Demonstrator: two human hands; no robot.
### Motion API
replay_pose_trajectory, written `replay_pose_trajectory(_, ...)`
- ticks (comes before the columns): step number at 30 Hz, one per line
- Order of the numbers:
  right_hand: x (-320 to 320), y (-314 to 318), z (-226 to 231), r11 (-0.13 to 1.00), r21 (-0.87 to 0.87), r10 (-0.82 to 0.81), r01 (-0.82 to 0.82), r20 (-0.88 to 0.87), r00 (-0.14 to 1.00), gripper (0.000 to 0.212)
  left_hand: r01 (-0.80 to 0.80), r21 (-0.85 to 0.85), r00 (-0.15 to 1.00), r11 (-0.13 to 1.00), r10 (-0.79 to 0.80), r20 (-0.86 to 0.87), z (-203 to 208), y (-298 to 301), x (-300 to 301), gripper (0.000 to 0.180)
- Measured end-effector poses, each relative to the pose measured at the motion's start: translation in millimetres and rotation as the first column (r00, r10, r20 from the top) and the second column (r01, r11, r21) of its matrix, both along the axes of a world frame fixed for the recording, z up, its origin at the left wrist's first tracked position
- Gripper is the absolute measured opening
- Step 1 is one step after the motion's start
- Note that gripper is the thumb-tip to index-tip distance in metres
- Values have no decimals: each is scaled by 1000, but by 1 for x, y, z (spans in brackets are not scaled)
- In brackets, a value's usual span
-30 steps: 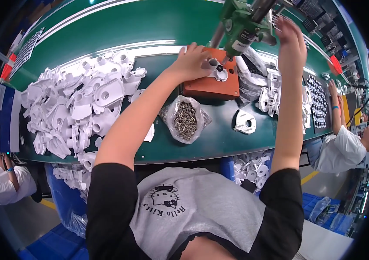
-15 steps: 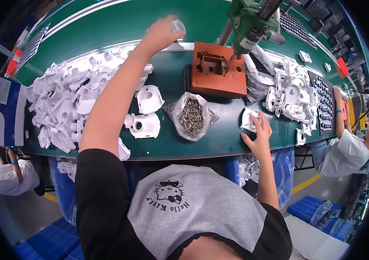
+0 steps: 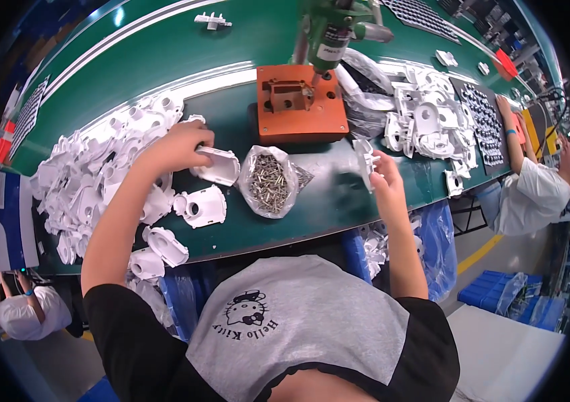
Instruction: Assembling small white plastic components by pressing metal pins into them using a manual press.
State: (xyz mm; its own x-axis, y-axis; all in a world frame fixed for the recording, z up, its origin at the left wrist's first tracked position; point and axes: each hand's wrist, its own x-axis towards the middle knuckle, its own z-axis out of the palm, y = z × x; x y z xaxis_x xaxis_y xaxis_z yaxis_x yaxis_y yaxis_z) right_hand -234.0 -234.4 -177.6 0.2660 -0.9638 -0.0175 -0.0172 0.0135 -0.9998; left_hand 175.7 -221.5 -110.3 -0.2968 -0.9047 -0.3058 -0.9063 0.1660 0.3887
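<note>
My left hand [image 3: 176,149] is closed on the edge of a white plastic housing [image 3: 221,167], which looks tilted, beside the big heap. Held up over the table by my right hand [image 3: 387,177] is a white plastic part [image 3: 364,161], gripped on its right side and turned nearly edge-on. Between my hands stands a clear bag of metal screws [image 3: 271,181], its mouth spread wide. Behind the bag sits an orange fixture block [image 3: 301,120] with a shaped hollow. A green press tool [image 3: 332,43] reaches down to the block. Another white housing [image 3: 201,206] lies just in front of my left hand.
A large heap of white parts [image 3: 77,174] covers the left; a smaller pile [image 3: 429,120] lies right, beside a black tray of small parts [image 3: 482,127]. One white part [image 3: 212,21] rests on the far green surface. At the right, a co-worker's arm [image 3: 513,130] reaches in.
My left hand has come back from the far surface, leaving a white part there, and taken hold of a housing. My right hand has picked up the white part from the table. The view has shifted.
</note>
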Motion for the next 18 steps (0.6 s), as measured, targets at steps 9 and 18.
replay_pose_trajectory(9, 98, 23, 33, 961, 76, 190, -268, 522, 831, 62, -506, -165, 694, 846, 286, -660, 15, 46, -109, 34)
replay_pose_trajectory(18, 103, 16, 38, 926, 178, 215, -331, 472, 855, 36, -528, -398, 567, 750, -37, -823, -23, 70, -163, 21)
